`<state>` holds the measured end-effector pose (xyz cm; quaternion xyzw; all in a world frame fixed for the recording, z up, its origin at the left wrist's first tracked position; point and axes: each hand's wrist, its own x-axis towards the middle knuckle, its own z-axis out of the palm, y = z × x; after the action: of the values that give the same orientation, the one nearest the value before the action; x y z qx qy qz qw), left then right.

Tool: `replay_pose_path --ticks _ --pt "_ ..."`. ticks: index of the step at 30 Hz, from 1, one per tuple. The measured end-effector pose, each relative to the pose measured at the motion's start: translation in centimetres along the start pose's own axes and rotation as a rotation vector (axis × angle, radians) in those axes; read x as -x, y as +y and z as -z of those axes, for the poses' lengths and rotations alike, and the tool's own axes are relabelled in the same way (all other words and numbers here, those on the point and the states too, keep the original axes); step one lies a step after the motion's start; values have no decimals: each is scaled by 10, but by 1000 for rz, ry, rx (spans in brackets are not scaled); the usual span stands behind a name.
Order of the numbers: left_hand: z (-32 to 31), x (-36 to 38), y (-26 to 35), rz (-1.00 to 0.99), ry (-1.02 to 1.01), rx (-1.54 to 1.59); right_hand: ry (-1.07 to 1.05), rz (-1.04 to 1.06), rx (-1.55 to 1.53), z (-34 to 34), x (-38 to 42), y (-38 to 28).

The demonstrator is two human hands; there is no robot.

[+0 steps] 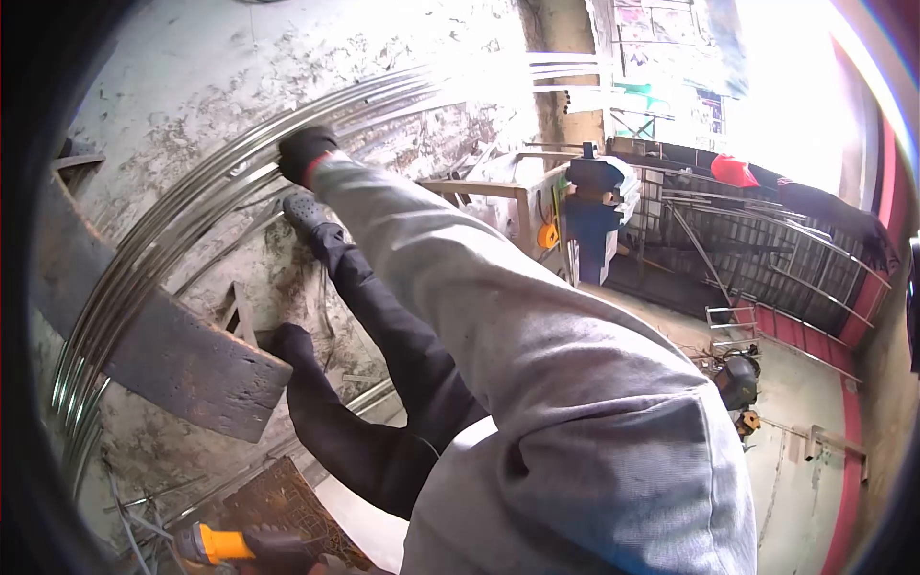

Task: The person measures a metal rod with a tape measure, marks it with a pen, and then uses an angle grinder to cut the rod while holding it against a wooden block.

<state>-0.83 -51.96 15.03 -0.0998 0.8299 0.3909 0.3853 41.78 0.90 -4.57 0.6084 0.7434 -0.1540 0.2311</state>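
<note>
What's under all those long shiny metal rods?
Where the rods cross it, there's a dark board; elsewhere, stained floor. Whatever is directly beneath the bundle is covered, so I can't tell.

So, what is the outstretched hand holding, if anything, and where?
The right hand is at the long metal tubes, partway along; whether its grip closes on any cannot be told.

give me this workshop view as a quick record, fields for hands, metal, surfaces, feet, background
right hand: black glove, at the rods; fingers hidden
left hand: by the orange tool; grip unclear
rods: long, shiny metal, bundled, crossing over the plank
plank: broad, dark, worn
board: brown, beside the orange tool
floor: pale, stained
feet: one grey clog visible near the rods
background: red item, bright glare beyond
</note>
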Motion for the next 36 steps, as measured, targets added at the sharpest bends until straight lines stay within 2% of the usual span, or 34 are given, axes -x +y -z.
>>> replay_pose_path --ticks 2,3,5,9,14,18,26,28,31,33,34,36 --pt "-12 9 5 6 10 -38 36 44 75 23 -27 -6" --pt "-21 13 9 4 12 -53 -10 106 182 51 -33 -9" --pt "-38 21 14 10 12 -60 35 165 167 85 -55 -1" --pt "-70 37 23 18 4 -58 90 165 131 126 -86 46" --pt "-97 53 34 17 -14 -50 87 62 94 147 -89 134" --pt "-115 61 41 9 -4 -52 -2 -66 109 121 -81 225" --pt "-150 68 58 -9 -9 -65 -134 -451 91 76 30 406" --pt "-160 67 61 -12 -16 -73 -185 -551 138 90 60 423" --pt "-176 69 67 -11 -19 -76 -73 -647 139 76 98 461" --pt "-184 71 70 -15 -26 -67 -101 -625 120 68 104 473" --pt "-184 70 69 -26 -51 -68 -125 -634 119 61 105 480" --pt "-145 28 49 -168 -258 -245 -90 -652 104 46 100 490"
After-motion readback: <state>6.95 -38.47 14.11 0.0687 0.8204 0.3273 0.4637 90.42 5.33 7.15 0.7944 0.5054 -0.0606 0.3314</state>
